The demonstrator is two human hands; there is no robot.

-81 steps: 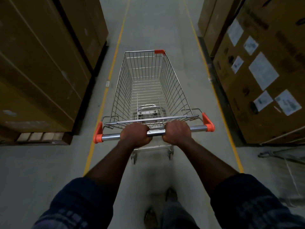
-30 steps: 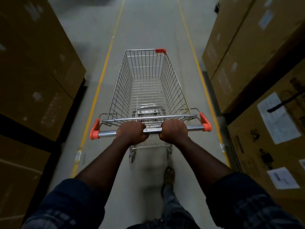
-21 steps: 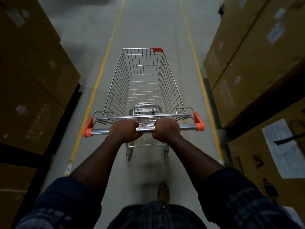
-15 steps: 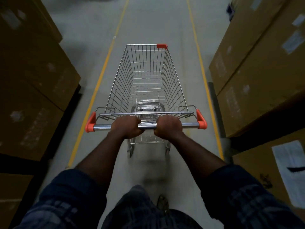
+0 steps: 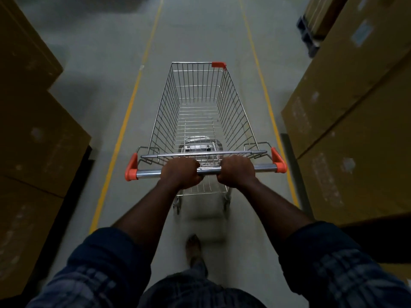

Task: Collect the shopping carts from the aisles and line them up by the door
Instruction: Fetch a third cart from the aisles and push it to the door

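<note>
Wire shopping cart (image 5: 201, 112) stands on the grey floor (image 5: 195, 30) between 2 yellow lines (image 5: 124, 121). Left hand (image 5: 180, 172) and right hand (image 5: 236, 171) curl tightly round its handle bar (image 5: 148, 173). Cardboard boxes (image 5: 355, 121) flank both sides.

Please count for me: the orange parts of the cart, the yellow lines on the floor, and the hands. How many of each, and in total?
Orange parts: 3, left cap, right cap, front corner
Yellow lines: 2, left line, right line
Hands on the handle: 2, left hand, right hand
Total: 7
</note>
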